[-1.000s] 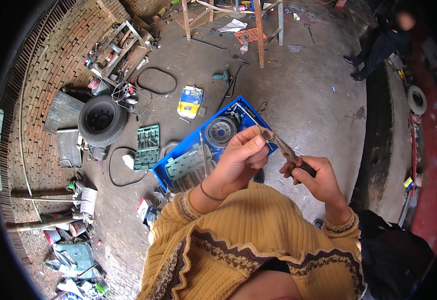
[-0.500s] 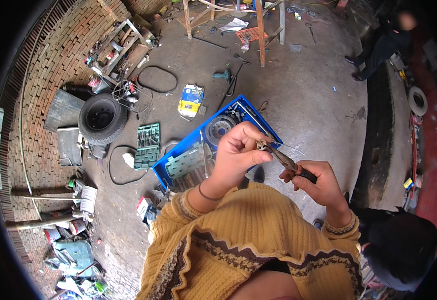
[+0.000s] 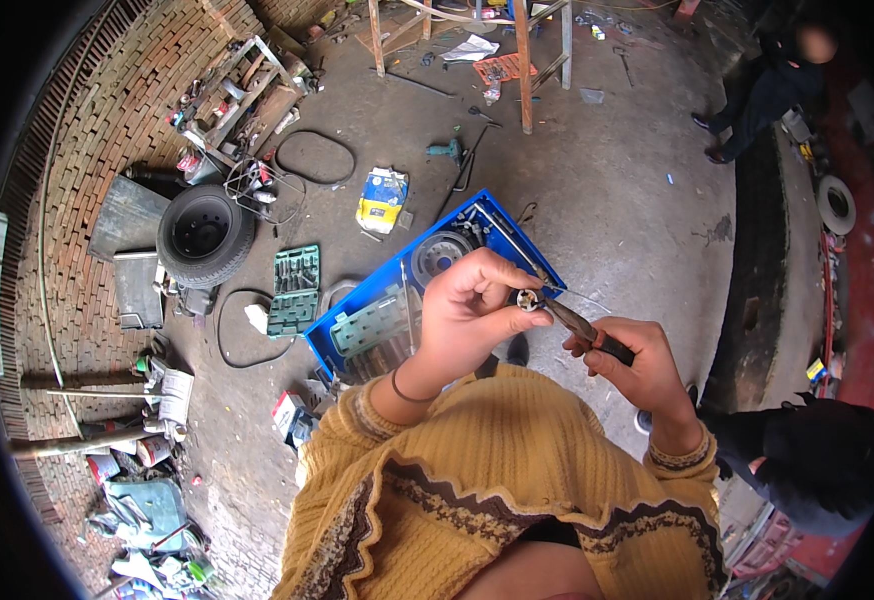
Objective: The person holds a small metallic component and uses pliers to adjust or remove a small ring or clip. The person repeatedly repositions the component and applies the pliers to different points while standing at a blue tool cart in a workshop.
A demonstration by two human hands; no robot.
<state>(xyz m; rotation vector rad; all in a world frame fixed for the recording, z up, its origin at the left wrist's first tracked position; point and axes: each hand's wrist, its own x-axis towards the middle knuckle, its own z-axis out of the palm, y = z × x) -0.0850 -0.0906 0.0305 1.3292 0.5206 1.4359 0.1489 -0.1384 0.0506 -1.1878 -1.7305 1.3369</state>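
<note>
Between the thumb and fingers of my left hand [image 3: 465, 312] is a small round metal part [image 3: 528, 300], its hollow end turned upward. My right hand [image 3: 639, 368] is closed around the handles of a pair of pliers [image 3: 575, 322] with dark and reddish grips. The plier jaws reach to the metal part; whether they grip it or only touch it I cannot tell. Below both hands lies a blue tray [image 3: 365, 283] holding a round metal wheel-like piece [image 3: 437, 256], a long metal bar [image 3: 505, 232] and a pale green plastic case [image 3: 372, 325].
Left of the tray, an open green tool case [image 3: 295, 290] lies on the floor, with a tire [image 3: 205, 235] beyond it. A blue, white and yellow bag [image 3: 383, 200] and a green power tool [image 3: 445, 150] lie farther off. One person [image 3: 772, 90] stands far right; another [image 3: 817, 465] is close at right.
The metal part has turned, so more of its hollow end faces up. My left hand has shifted slightly. At the lower right, the nearby person has moved a little to the right.
</note>
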